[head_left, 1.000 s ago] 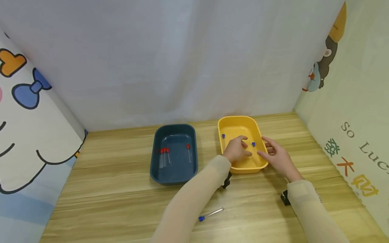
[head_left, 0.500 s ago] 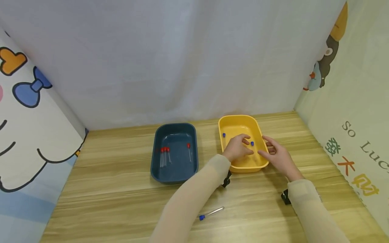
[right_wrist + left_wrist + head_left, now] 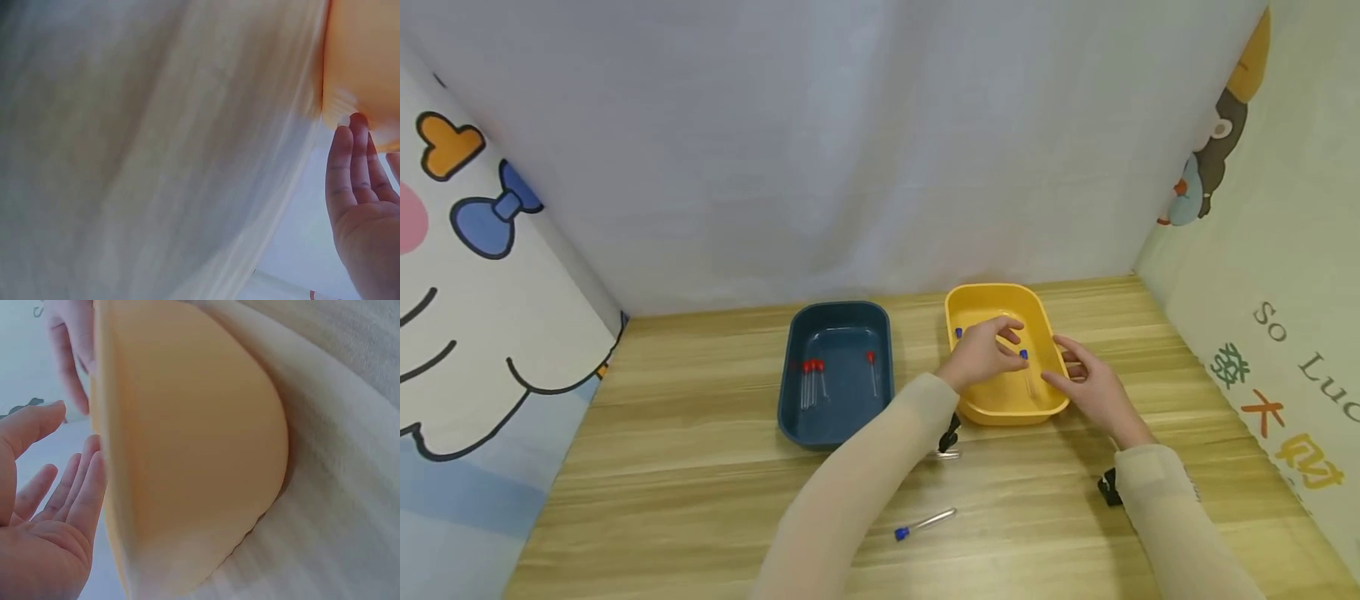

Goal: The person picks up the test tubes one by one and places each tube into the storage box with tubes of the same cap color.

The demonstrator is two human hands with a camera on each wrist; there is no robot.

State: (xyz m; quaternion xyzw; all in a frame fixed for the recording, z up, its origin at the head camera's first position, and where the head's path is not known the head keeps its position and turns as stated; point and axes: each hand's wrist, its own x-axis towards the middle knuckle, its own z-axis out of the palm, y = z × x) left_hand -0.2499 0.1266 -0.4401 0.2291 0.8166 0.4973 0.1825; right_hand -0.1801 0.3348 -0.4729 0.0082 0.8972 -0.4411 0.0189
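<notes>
My left hand (image 3: 985, 352) hovers over the yellow tray (image 3: 1000, 412), thumb and fingers apart with nothing between them. A blue-capped test tube (image 3: 1027, 375) lies in the tray just right of its fingertips. Another blue cap (image 3: 958, 332) shows at the tray's left side, its tube mostly behind the hand. My right hand (image 3: 1097, 396) is at the tray's right wall; in the right wrist view its straight fingers (image 3: 359, 156) reach the wall's outside. The left wrist view shows my left hand (image 3: 56, 531) loosely spread beside the rim.
A dark blue tray (image 3: 842, 433) to the left holds several red-capped test tubes (image 3: 810, 387). One blue-capped test tube (image 3: 925, 523) lies on the wooden table (image 3: 700, 500) in front. A clear tube end (image 3: 946, 455) shows beside my left wrist. Printed cloth walls stand behind and on both sides.
My left hand has drawn slightly left and up from the tube in the yellow tray. A clear tube end now shows by the left wrist. My right hand stays at the rim.
</notes>
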